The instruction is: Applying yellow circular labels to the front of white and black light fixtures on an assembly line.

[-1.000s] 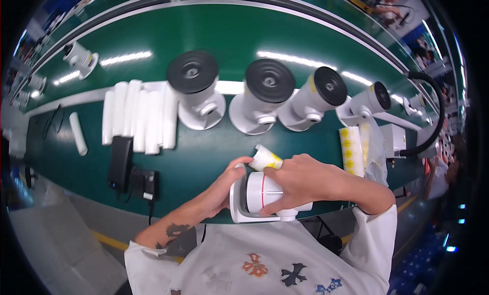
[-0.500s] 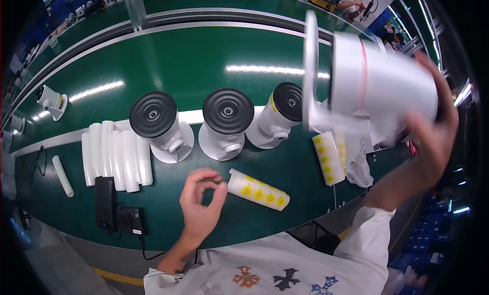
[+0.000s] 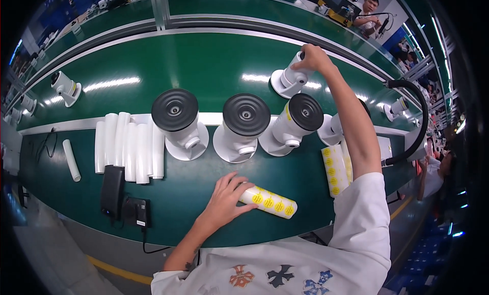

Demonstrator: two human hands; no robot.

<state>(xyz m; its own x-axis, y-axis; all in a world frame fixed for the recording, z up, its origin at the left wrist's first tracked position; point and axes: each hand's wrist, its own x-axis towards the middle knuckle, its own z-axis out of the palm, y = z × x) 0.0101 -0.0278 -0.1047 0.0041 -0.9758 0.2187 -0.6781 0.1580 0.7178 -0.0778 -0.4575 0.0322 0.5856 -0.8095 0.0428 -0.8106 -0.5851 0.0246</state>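
While the left hand [image 3: 226, 195], half-curled, clasps a label roll [image 3: 274, 201] (yellow discs [image 3: 268, 203], print illegible), right hand [image 3: 313, 60] grips a white device [image 3: 291, 77]

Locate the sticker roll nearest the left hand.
In the head view, the sticker roll lies on the near green table, right of centre, the left hand at its left end.

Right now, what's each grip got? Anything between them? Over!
Left grip holding yellow-labelled roll. Right grip on white device, far side. Black-topped devices standing between.
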